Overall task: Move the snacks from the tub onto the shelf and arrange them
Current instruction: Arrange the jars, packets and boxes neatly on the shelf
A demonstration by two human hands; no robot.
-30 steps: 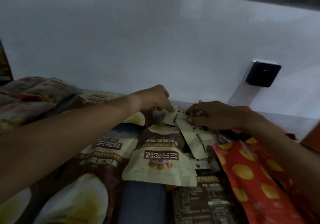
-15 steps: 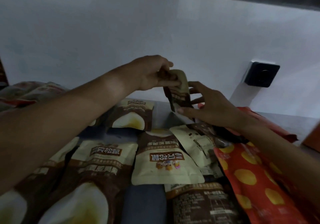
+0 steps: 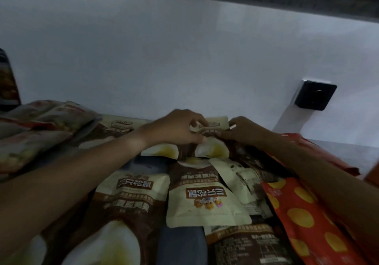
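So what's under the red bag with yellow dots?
The red bag overlaps a dark brown packet at its left edge. Whatever lies beneath its middle is covered; the right arm crosses its top.

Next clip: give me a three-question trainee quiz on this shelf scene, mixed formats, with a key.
1. True or false: both hands touch the same small brown-and-cream packet at the back of the shelf.
2. Which packet lies under the right forearm? A) red packet with yellow discs B) a green box C) a blue can
3. Fill in: a black square fixture is mounted on the ____.

Key: 1 true; 2 A; 3 wall.
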